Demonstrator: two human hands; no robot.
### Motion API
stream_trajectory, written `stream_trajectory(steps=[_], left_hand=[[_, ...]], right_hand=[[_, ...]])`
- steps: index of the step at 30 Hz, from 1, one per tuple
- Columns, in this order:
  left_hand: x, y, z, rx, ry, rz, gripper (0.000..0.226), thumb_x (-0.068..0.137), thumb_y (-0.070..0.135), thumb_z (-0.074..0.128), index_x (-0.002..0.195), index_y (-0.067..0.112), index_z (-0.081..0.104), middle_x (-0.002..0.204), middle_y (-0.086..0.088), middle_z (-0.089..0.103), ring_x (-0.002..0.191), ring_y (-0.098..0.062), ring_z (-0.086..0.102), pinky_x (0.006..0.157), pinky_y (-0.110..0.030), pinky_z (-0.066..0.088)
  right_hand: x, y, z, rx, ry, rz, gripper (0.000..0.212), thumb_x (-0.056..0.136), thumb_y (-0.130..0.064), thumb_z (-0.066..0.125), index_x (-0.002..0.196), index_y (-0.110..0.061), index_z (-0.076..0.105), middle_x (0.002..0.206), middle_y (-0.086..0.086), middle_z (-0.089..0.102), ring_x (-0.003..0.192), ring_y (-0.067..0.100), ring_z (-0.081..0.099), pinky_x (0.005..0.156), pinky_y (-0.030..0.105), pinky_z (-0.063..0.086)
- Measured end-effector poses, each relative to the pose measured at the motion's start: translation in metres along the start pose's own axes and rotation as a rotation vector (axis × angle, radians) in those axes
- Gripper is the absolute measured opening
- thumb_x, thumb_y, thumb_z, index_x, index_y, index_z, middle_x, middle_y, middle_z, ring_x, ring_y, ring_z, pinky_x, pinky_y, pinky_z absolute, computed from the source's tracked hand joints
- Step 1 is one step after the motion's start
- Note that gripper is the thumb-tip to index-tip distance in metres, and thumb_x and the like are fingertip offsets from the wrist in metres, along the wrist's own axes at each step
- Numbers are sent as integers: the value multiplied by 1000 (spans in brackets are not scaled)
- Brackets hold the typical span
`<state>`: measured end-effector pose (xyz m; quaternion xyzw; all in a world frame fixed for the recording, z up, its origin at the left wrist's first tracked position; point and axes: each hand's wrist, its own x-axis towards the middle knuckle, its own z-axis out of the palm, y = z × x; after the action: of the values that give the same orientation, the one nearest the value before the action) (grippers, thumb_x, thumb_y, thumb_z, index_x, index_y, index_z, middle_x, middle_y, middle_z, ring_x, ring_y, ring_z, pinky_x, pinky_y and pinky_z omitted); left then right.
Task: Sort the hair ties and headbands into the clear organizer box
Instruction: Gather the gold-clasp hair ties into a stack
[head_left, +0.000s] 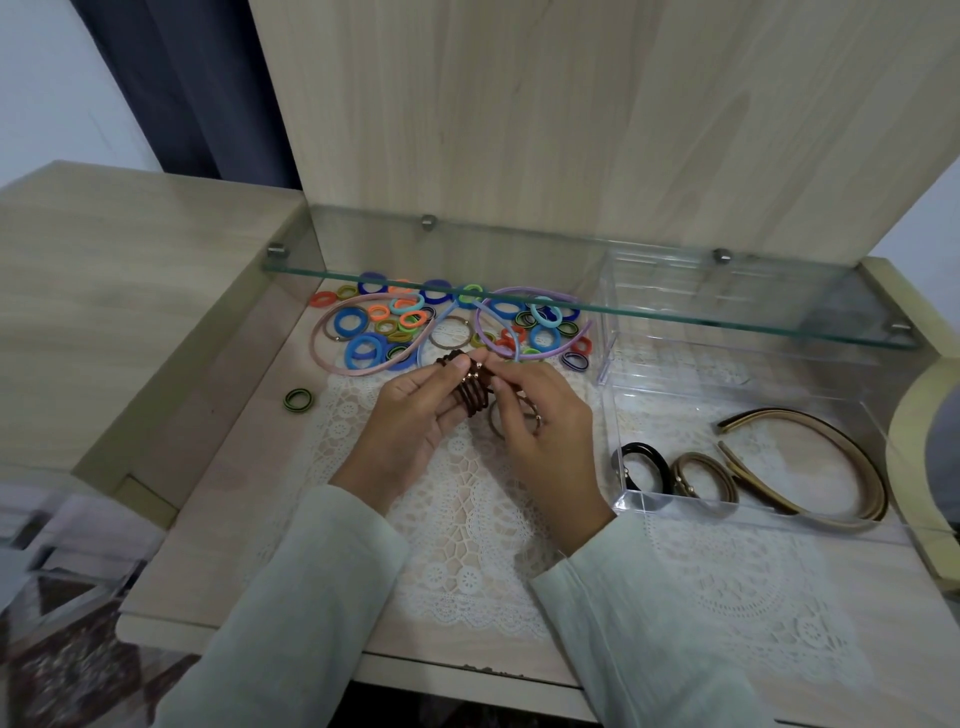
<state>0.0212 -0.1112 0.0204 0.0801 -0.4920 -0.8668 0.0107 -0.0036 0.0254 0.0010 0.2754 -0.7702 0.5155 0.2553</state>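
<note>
Pastel headbands (340, 368): three. Organizer box (753, 512): one. Stray green tie (297, 399): one. Brown ties (470, 397): about four. Colourful ties (349, 322): dozens.

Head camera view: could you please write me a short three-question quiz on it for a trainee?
1. True or false: the clear organizer box already holds a black hair tie.
2. What do the left hand and right hand hold between them? A) brown hair ties B) a purple headband C) a blue headband
3. Fill in: by the person's own sides, the lone striped hair tie lies to the ___ of both hands.

Key: 1 true; 2 A; 3 left.
</note>
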Motion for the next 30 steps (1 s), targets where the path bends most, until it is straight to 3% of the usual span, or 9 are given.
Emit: stream_trajectory(steps=[6,16,22,26,30], left_hand=[[0,1,-1,-39,2,20,28,90,21,55,112,7,68,113,-7,73,107,-14,68,85,-22,56],[1,0,-3,-26,-24,35,35,87,25,56,115,7,67,118,-5,71,108,-14,67,88,-23,55],[1,0,-5,-7,-41,17,40,88,24,55,121,4,64,123,-8,69,112,-17,65,86,-23,56],[2,0,-6,43,-65,17,43,88,25,55,125,3,62,126,-7,67,113,-14,63,87,-21,54],[2,0,-7,104,-60,2,51,90,33,58,130,1,59,130,-10,64,127,-26,56,101,-33,46]], right_hand=[[-2,3,2,7,-48,8,15,90,-5,61,102,-7,70,97,1,67,92,16,61,79,42,50],[-2,5,4,4,-63,13,16,89,-5,63,103,-8,70,98,-1,69,94,12,61,82,40,49],[-4,3,6,8,-136,110,26,89,-26,59,110,-14,67,101,-3,63,98,14,54,89,34,42],[-4,2,7,-36,-137,146,32,85,-33,61,112,-16,67,106,-3,57,102,16,46,91,18,32],[-4,-1,8,-18,-156,193,32,80,-36,63,104,-15,67,109,-1,51,105,13,39,92,9,25]])
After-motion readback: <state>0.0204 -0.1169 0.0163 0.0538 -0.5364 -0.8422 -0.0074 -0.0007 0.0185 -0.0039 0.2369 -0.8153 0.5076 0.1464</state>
